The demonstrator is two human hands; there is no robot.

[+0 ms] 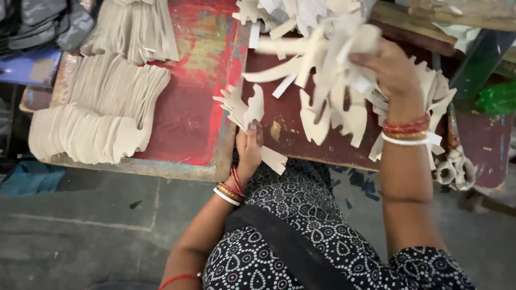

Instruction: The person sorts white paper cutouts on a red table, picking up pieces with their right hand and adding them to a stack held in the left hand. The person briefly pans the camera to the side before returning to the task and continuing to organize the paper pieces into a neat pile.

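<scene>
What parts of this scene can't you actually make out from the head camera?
- Right hand: its fingertips are buried in the tangled bunch of beige offcuts, which is also motion-blurred.
- Left hand: its palm side is hidden behind the small stack of beige cut pieces.
- Dark grey stacked pieces: cut off by the top-left edge.
- Green object: cut off by the right edge, too blurred to identify.

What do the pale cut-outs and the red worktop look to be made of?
Cut-outs: thin matt beige sheet, perhaps board or foam; the strips in the right hand droop, the left hand holds a few. Worktop: red-painted, worn in patches; base unclear.
</scene>
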